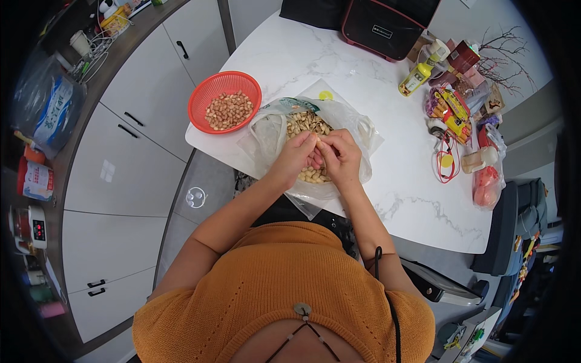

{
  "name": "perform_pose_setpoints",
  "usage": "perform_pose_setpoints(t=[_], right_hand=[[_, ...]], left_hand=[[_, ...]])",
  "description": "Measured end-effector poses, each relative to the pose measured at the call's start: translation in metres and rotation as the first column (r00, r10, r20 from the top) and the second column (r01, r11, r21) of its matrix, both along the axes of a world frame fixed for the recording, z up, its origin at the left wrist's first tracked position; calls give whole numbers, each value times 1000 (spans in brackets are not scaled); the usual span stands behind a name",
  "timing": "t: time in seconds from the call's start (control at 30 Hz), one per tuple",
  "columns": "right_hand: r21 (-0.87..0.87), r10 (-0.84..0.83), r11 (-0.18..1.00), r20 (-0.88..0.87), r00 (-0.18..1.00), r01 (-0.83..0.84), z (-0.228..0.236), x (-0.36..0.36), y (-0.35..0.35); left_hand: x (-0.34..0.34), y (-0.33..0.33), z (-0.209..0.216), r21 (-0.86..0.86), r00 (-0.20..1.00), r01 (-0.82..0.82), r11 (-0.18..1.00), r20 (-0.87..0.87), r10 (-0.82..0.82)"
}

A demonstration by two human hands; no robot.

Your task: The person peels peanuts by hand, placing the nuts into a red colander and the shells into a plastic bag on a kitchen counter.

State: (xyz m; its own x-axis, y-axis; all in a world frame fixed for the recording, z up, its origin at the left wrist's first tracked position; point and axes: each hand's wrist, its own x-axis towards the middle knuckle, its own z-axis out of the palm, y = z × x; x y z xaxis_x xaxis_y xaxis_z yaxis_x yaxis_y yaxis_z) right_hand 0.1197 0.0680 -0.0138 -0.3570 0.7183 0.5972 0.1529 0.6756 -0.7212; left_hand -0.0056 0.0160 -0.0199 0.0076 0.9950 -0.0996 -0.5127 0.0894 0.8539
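Over a white plastic bag (271, 140), my left hand (295, 158) and my right hand (342, 156) meet with their fingertips pinched around a peanut (316, 138). Only a little of that peanut shows between the fingers. Inside the open bag lie empty peanut shells (305, 123) on the far side, and whole unshelled peanuts (313, 175) nearer to me, partly hidden beneath my hands. To the left of the bag stands a red plastic basket (196, 100) with shelled reddish peanuts (229, 111) in it.
The white marbled table (405, 175) carries a yellow bottle (419, 77), snack packages (448, 112), a red cable (446, 172) and a bag of red fruit (488, 184) along its right side. A black and red box (387, 30) stands at the back. Cabinets (130, 145) line the left.
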Motion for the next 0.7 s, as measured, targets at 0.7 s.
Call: perform_pose_setpoints(t=[0.7], right_hand=[[-134,56,989,-85,995,-67,2,0,7]], left_hand=[[-11,5,2,-90,975,-30,995,216,49]])
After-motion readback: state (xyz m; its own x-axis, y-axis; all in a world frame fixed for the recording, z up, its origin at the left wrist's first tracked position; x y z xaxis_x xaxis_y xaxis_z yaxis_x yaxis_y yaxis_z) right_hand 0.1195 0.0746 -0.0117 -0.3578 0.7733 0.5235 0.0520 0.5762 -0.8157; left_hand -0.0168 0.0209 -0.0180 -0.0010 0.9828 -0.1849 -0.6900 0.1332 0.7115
